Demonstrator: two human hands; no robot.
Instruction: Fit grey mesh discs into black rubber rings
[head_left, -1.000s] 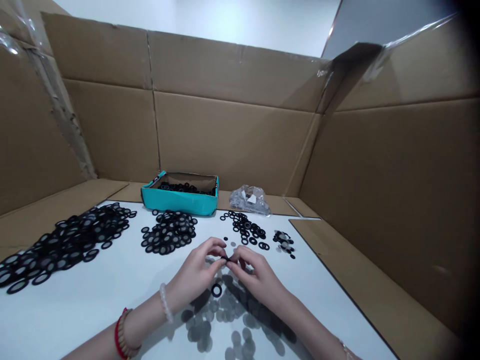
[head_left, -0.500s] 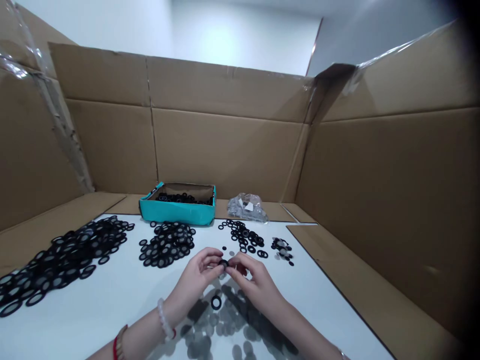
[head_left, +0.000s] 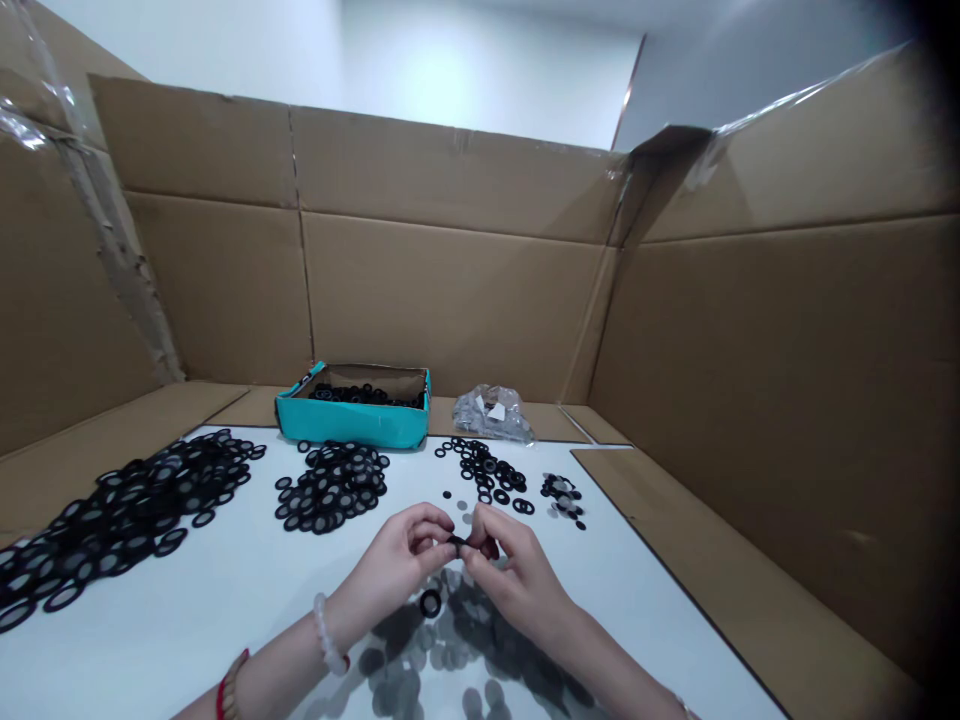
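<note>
Above the white tabletop, my left hand (head_left: pixel 411 548) and my right hand (head_left: pixel 511 572) meet at a small black ring (head_left: pixel 457 541). The fingers of both pinch it from either side and hide much of it. The ring is turned nearly edge-on. Below the hands, another black ring (head_left: pixel 430 604) lies flat, its centre looking greyish. Thin grey discs (head_left: pixel 396 692) are scattered and overlapping beneath my wrists, partly hidden by my right forearm and mixed with shadows.
A large heap of black rings (head_left: pixel 135 505) spreads along the left, with a smaller pile (head_left: pixel 334 488) beside it. Behind stand a teal box (head_left: pixel 352 424) of black rings and a clear plastic bag (head_left: pixel 491 415). Loose rings (head_left: pixel 491 468) and a small cluster (head_left: pixel 561 492) lie right. Cardboard walls (head_left: pixel 457 300) surround the table.
Both hands have shifted slightly down and right with the ring, which has tilted from showing its face to nearly edge-on. The centre of the flat ring below looks greyer than before.
</note>
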